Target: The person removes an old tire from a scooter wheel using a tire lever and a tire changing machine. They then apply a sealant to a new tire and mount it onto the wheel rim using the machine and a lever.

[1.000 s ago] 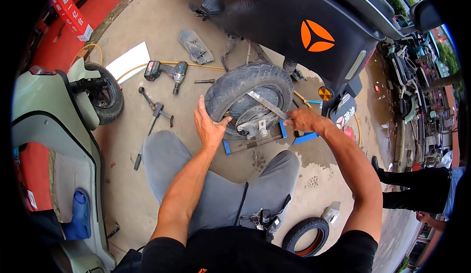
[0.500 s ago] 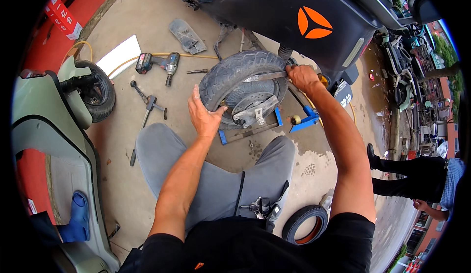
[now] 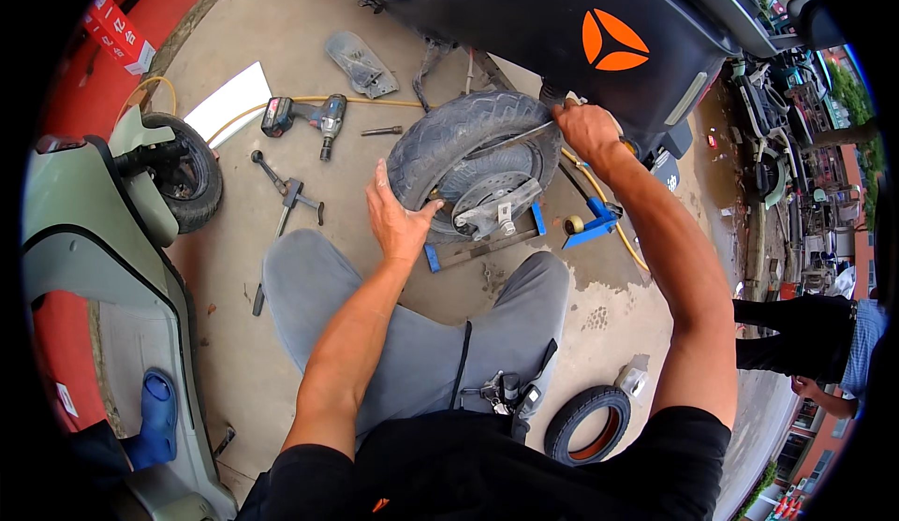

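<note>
A scooter wheel with a worn black tyre (image 3: pixel 435 142) rests tilted over a low blue-ended metal frame (image 3: pixel 468 254). Its brake disc and a grey bracket (image 3: pixel 496 210) face me. My left hand (image 3: pixel 401 220) braces the tyre's left side, thumb over the sidewall and fingers stretched along the tread. At the wheel's upper right, my right hand (image 3: pixel 588 132) is closed around the end of a flat metal tyre lever (image 3: pixel 515 137). The lever lies across the wheel at the tyre's edge; its far tip is hard to make out.
Beyond the wheel stands a dark scooter (image 3: pixel 524 25). An impact wrench (image 3: pixel 314 120), a socket bar (image 3: pixel 382 131) and a T-handled tool (image 3: pixel 290 193) lie left. Right are a blue tool (image 3: pixel 592 226) and tape roll (image 3: pixel 573 225); nearer, a loose tyre (image 3: pixel 588 425). A green scooter (image 3: pixel 103 221) flanks me.
My right hand has shifted slightly up and right with the lever, which now slants more steeply. My left hand stays on the tyre; the view has shifted a little.
</note>
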`<state>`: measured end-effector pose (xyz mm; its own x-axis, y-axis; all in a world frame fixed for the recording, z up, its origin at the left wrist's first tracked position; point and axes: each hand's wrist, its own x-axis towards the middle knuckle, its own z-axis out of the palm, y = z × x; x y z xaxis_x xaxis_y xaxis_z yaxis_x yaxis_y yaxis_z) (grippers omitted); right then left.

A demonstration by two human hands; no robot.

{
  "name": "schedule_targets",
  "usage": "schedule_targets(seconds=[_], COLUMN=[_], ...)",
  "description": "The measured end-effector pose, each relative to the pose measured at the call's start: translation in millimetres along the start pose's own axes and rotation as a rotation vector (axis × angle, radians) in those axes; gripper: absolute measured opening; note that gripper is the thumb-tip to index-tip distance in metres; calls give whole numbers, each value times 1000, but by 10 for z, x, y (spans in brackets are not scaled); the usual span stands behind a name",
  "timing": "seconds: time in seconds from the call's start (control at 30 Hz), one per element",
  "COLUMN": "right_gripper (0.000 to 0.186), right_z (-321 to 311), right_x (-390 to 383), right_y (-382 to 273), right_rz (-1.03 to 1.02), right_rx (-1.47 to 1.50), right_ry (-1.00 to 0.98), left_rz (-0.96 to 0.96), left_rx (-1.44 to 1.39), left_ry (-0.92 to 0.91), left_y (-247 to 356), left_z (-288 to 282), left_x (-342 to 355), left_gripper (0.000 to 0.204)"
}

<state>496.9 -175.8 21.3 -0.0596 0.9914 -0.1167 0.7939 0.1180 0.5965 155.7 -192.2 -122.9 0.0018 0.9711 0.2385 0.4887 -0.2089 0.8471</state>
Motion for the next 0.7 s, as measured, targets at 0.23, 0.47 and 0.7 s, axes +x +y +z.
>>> schedule_targets(seconds=[0.23, 0.47, 0.7], right_gripper=[26, 30, 32], right_z=[-624, -1225, -1145], right_x=[-709, -1313, -1270], right_y=[-155, 248, 437], right_rz=[-252, -137, 35], right_rx=[124, 297, 292], right_ry=[-223, -149, -56], left_rz=[32, -2, 313], left_rx=[32, -21, 259], left_ry=[-21, -86, -353], left_y=[-103, 3, 622], left_z=[-83, -151, -191], left_x=[6, 72, 875], left_gripper=[128, 123, 116])
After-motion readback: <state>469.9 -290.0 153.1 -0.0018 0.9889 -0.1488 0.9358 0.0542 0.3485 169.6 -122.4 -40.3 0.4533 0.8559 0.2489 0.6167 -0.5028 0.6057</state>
